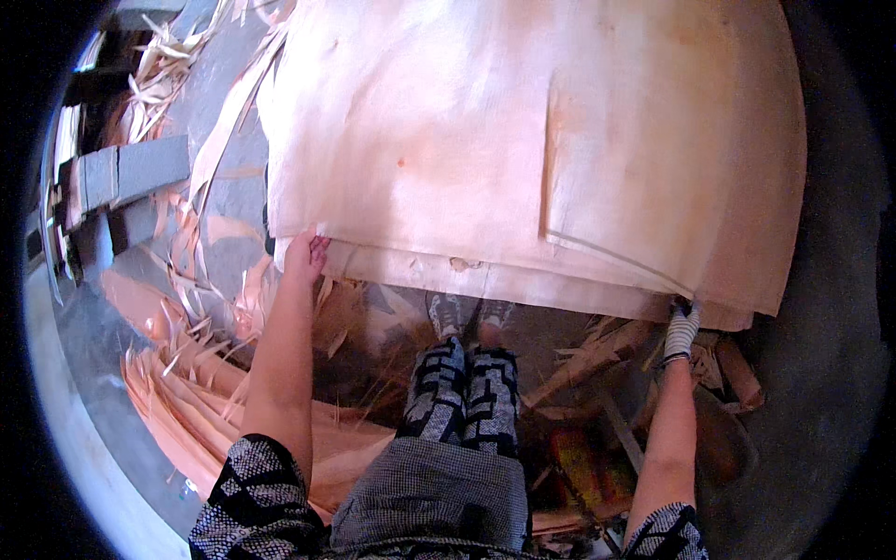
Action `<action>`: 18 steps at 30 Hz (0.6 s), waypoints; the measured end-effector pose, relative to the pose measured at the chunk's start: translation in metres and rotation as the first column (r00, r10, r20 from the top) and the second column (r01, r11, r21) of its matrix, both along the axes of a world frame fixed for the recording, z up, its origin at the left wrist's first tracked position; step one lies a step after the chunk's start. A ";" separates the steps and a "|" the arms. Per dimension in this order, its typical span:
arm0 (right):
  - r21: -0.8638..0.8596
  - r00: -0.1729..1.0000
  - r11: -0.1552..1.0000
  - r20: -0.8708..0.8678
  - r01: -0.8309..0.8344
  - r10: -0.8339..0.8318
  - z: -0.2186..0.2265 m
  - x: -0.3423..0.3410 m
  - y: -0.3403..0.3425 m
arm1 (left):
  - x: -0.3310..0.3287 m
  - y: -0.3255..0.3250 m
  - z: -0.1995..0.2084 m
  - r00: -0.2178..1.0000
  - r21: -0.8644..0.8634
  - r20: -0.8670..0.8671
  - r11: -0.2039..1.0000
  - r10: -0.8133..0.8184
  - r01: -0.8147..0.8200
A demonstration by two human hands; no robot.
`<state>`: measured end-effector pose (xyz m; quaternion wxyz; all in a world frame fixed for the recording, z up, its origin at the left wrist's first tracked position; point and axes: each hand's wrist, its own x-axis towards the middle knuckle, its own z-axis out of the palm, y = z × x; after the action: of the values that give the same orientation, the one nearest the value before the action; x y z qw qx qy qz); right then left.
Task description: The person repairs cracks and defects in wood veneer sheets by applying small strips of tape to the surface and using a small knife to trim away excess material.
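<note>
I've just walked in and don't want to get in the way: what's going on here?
A person stands at large, thin, pale wood sheets. Their bare left hand and their right hand, in a striped glove, are both at the sheets' near edge, well apart. Torn wood strips litter the floor to the left.

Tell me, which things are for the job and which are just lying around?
For the job:
Pale wood sheets
Bare left hand, at their near edge
Gloved right hand, at that edge too

Seemingly just lying about:
Curly wood strips, left
Grey blocks, far left
Layered scraps, lower left
</note>
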<state>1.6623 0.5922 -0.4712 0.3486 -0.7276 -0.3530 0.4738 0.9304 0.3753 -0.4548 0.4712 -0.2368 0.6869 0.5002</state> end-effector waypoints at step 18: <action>-0.740 0.341 0.281 0.074 -0.611 0.937 0.051 -0.084 -0.158 | 0.257 0.127 0.089 -0.577 -0.637 -0.603 -0.103 -0.550 0.764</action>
<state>1.5780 0.4347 -0.4201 -0.2982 -0.6024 -0.5820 0.4576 1.1875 0.5024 -0.3656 0.2610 0.6989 0.6623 0.0691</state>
